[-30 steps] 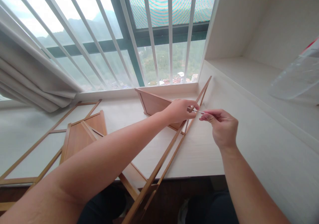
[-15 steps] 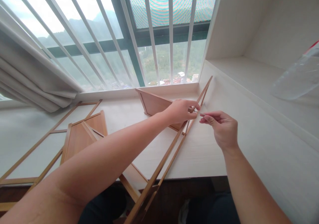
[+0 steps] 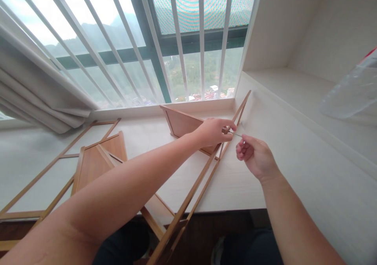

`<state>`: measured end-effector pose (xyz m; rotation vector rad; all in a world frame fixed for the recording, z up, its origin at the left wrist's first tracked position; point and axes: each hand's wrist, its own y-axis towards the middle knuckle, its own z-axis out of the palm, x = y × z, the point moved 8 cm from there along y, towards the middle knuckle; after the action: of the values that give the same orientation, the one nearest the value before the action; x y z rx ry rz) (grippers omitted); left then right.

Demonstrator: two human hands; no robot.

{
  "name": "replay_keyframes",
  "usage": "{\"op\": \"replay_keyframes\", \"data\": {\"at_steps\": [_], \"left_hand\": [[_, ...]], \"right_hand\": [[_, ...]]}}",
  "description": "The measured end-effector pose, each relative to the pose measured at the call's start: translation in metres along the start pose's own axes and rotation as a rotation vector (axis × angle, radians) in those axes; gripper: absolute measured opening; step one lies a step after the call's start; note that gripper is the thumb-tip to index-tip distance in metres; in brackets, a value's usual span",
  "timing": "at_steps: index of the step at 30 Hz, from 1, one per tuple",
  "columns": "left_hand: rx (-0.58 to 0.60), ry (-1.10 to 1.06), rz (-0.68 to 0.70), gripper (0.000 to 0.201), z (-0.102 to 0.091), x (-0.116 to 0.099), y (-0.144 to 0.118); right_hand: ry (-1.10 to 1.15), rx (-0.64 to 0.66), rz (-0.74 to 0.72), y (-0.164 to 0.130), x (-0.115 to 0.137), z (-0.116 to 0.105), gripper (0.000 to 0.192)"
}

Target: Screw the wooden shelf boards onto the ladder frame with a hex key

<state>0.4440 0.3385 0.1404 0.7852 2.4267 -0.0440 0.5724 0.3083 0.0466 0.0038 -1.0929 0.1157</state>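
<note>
Head view: both hands at a wooden frame on the white desk.
Left hand (image 3: 212, 131) grips the wooden frame (image 3: 203, 170) near its upper rail; right hand (image 3: 255, 156), at 4 o'clock of it, pinches a thin metal tool (image 3: 235, 134) against the frame. Wooden panel (image 3: 97, 161) lies at 9 o'clock.

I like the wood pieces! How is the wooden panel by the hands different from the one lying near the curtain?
The panel by the hands stands on edge against a slanting frame; the panel near the curtain lies flat on the desk. The left hand grips the standing one, with the right hand holding a thin metal tool beside it; nobody touches the flat one. Both are the same light brown wood.
</note>
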Motion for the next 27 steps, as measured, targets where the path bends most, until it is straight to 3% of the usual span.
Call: {"op": "replay_keyframes", "data": {"at_steps": [3,7,13,18,27], "left_hand": [[-0.009,0.003,-0.003,0.028,0.0,0.0,0.0],[0.001,-0.005,-0.011,0.028,-0.001,-0.001,-0.001],[0.013,0.001,-0.017,0.03,-0.002,-0.003,-0.002],[0.014,0.011,-0.019,0.031,-0.002,-0.003,-0.002],[0.023,0.017,-0.023,0.03,-0.002,-0.003,-0.002]], "right_hand": [[0.071,-0.009,0.005,-0.001,0.003,0.002,0.028],[0.078,-0.069,-0.126,-0.002,0.017,-0.009,0.03],[-0.358,-0.132,-0.326,-0.007,0.035,-0.026,0.025],[-0.688,-0.157,-0.443,-0.012,0.046,-0.023,0.022],[-0.907,-0.11,-0.647,-0.017,0.053,-0.007,0.019]]}}
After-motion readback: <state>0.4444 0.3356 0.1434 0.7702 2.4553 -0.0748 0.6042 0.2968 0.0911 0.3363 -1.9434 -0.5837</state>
